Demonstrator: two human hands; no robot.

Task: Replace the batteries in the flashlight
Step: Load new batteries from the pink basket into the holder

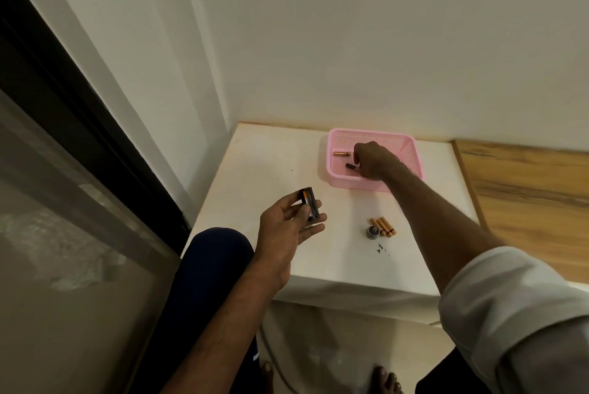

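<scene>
1. The person sat at a small white table (pixel 261 170), with the left hand (pixel 287 231) raised near its front edge. That hand was closed around a dark battery holder (pixel 308 204), which had one copper-coloured cell showing in it.

2. The right hand (pixel 374 159) reached into the pink basket (pixel 411 154) at the back of the table. Its fingers were curled downward at a dark-ended battery (pixel 350 166) on the basket floor. I could not tell whether they pinched it or had just let it go.

3. Another battery (pixel 342 154) lay loose in the basket, just beyond the hand.

4. Three batteries (pixel 383 226) lay side by side on the table nearer the person, touching a round grey cap (pixel 372 231) — probably the flashlight's end cap. The flashlight body itself was not clearly visible.

5. My guess was that spent cells were going into the basket and the trio were fresh.

6. To do it well: keep old and new cells well apart, hold the holder steady, and check each cell's polarity against the holder — one reversed cell would defeat the job.
</scene>
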